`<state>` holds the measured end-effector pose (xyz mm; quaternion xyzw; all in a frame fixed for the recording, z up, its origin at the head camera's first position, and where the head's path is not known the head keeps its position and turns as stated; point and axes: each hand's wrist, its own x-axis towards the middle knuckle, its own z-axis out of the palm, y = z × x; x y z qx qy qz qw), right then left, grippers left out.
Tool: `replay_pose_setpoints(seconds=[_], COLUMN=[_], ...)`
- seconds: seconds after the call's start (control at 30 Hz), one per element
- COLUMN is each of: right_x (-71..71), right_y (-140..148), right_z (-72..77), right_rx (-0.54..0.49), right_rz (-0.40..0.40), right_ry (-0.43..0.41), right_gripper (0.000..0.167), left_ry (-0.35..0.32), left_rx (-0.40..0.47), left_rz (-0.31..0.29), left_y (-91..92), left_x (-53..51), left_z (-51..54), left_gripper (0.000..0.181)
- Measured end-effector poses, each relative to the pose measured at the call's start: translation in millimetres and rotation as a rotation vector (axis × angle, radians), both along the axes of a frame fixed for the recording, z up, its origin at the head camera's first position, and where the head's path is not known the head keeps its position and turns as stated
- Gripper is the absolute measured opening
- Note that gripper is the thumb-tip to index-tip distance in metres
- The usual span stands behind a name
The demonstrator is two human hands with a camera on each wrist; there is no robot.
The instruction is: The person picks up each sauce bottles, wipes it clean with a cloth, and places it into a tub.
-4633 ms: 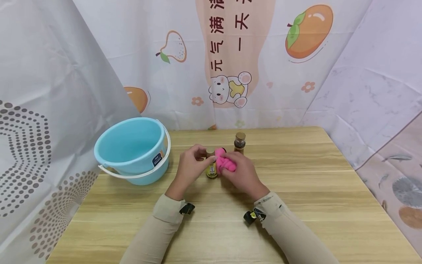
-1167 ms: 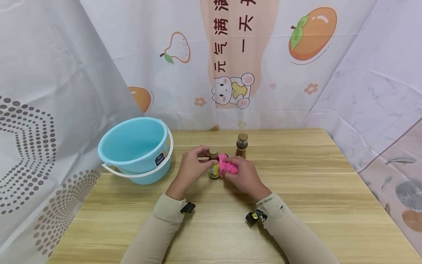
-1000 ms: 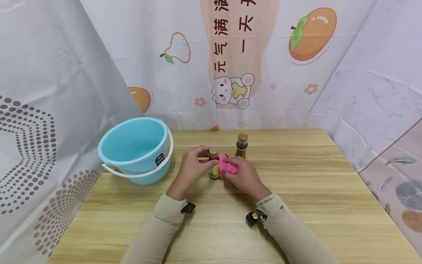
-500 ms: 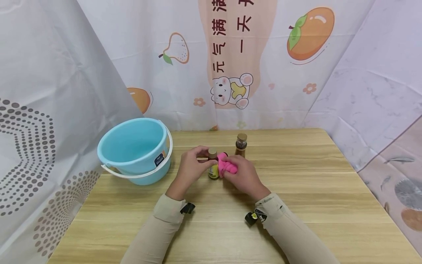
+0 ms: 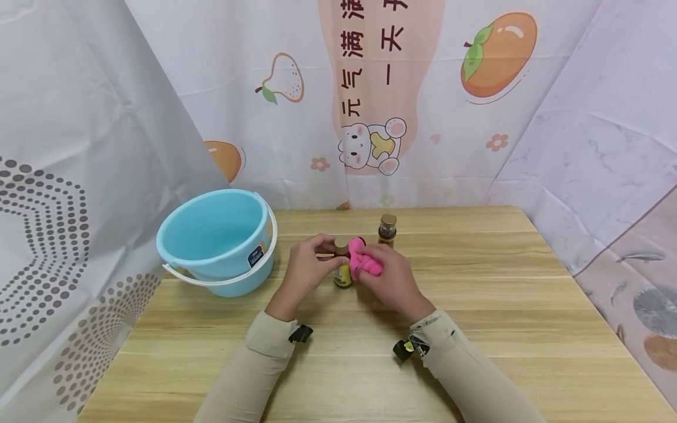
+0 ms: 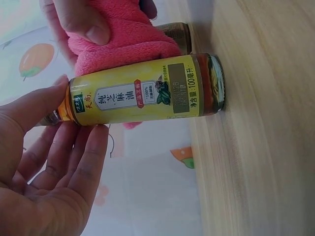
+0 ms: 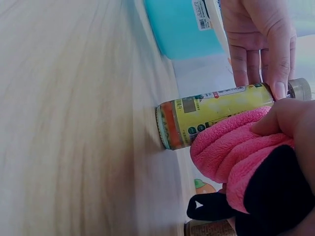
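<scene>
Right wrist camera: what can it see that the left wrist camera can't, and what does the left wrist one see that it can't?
Only the right wrist view shows the blue bucket and the black loop by the cloth.

Only the left wrist view shows the round fruit print on the curtain.

Both show the yellow bottle, the left hand gripping its neck, the right hand holding the pink cloth against it, the table, and part of a second bottle.
</scene>
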<state>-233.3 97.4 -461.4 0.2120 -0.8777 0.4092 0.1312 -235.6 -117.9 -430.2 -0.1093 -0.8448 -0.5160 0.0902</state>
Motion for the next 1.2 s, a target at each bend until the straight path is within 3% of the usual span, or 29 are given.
replay_pose_setpoints(seconds=[0.4, 1.0, 1.2], right_x=[-0.5, -1.7, -3.8], right_y=[-1, -2, -2], right_z=[4.7, -6.1, -11.8], right_rx=[-0.091, 0.047, 0.091], right_rz=[0.031, 0.013, 0.009], right_ry=[0.105, -0.028, -0.039], right_gripper=[0.041, 0.043, 0.042], left_ry=[-0.023, -0.048, -0.054], left_rx=[0.017, 0.011, 0.006], left_rz=[-0.017, -0.016, -0.023], left_y=[-1.1, -2.6, -3.0], left_x=[-0.3, 1.2, 0.6], left_z=[1.9, 2.1, 1.8], left_gripper=[0.042, 0.048, 0.051])
